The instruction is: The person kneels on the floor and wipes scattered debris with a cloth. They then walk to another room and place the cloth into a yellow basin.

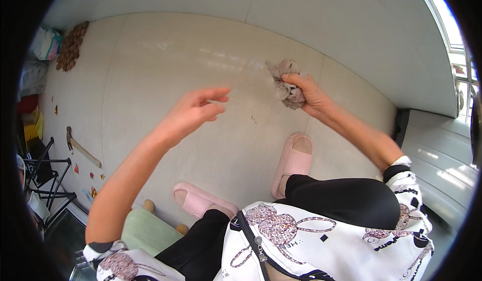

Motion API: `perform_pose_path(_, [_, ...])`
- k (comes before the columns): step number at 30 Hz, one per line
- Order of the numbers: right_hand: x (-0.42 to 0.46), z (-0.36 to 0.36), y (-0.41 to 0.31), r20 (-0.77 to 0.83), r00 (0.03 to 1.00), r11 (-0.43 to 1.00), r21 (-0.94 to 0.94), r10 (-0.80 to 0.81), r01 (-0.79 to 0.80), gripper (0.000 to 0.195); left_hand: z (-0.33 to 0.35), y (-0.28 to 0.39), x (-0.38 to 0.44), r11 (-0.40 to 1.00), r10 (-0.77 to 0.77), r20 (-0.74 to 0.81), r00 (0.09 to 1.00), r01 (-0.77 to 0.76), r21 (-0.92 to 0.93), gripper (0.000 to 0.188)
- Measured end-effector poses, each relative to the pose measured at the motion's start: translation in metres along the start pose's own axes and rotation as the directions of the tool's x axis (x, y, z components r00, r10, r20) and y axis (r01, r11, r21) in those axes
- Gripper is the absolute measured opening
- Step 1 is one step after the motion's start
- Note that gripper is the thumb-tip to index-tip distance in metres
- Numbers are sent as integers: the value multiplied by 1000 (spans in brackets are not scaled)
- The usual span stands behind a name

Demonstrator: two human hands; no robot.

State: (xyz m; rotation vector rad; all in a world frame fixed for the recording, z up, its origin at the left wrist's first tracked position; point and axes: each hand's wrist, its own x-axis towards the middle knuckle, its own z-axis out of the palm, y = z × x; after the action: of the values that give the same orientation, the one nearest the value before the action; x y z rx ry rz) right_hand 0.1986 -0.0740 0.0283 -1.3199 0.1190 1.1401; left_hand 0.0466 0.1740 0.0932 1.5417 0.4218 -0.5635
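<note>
A crumpled, greyish-pink cloth [285, 83] is gripped in my right hand [307, 91], held over the pale tiled floor [169, 62]. The cloth looks dirty and bunched up. My left hand [205, 104] hangs over the floor to the left of it, fingers apart and slightly blurred, holding nothing. Between and below the hands, a few small dark crumbs [253, 119] lie on the floor. My feet, in pink slippers [295, 160], stand just below. How high each hand is above the floor, I cannot tell.
A claw hammer [84, 148] lies on the floor at left, near small coloured scraps [76, 168]. Round brown objects [71, 47] and bags [47, 44] are at the upper left. A black folding frame [52, 175] stands lower left, beside a low green stool [150, 230]. A grey wall [301, 21] borders the floor.
</note>
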Motion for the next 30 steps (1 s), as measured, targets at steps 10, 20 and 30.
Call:
perform_pose_path(10, [1, -28, 84, -573, 818, 935, -311, -44, -168, 40, -59, -120, -57, 809, -55, -476, 878, -241, -537, 39])
perform_pose_path(20, [37, 74, 196, -921, 238, 769, -389, -310, -506, 60, -59, -221, -71, 690, -311, -763, 566, -417, -591, 32])
perform_pose_path(30, [87, 279, 232, -434, 706, 462, -871, -560, -169, 62, -68, -264, -88, 726, -310, -883, 352, -512, -459, 32])
